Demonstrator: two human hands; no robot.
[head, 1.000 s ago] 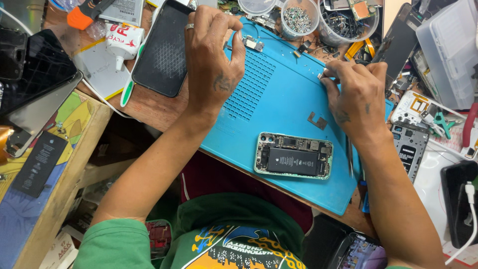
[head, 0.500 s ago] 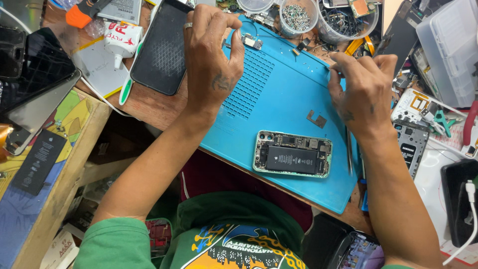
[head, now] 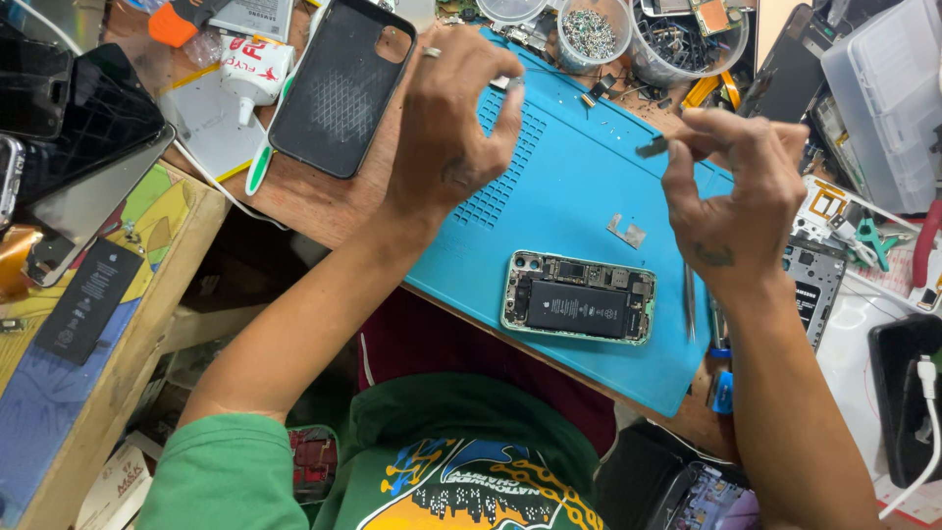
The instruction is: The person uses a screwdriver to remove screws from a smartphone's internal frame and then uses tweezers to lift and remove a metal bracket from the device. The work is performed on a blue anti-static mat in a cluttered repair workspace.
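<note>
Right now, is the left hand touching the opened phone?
Apart. The head view shows the left hand up the blue mat, bare mat before the opened phone.

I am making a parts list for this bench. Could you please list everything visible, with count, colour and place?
repair mat: one, blue, bench centre
opened phone: one, dark inside, mat's near edge
metal piece: one, silver, on mat
phone case: one, black, left of mat
screw cup: one, clear, behind mat
loose battery: one, black, far left
left hand: over mat's far left corner
right hand: pinching a small dark part
</note>
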